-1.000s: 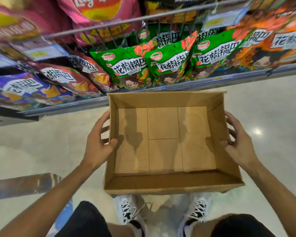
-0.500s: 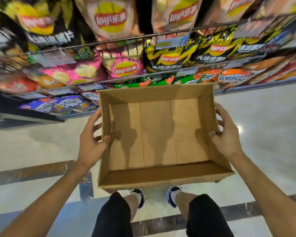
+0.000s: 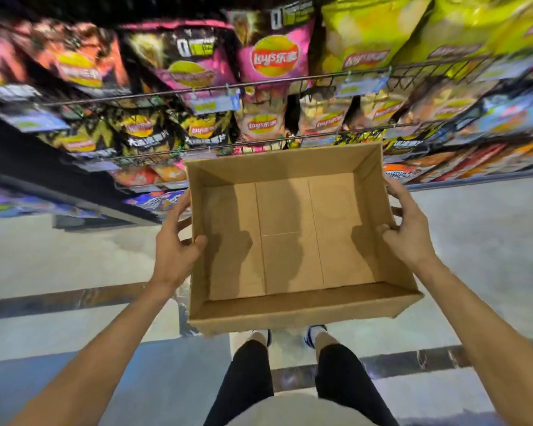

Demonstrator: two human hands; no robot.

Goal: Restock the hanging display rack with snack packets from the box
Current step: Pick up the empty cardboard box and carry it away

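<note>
Head camera: I've got the box (image 3: 293,238) up off the floor, left hand (image 3: 174,245) clamped on its left wall, right hand (image 3: 408,232) gripping the right wall, thumbs hooked inside. It's empty, bare cardboard bottom. The rack (image 3: 259,84) ahead looks full of chip bags (image 3: 274,56), though blur smears it. Restocking seems finished; only the box remains.

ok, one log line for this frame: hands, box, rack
left hand: gripping box wall | right hand: gripping opposite wall | cardboard box: empty, held off floor | display rack: chip packets hanging
</note>
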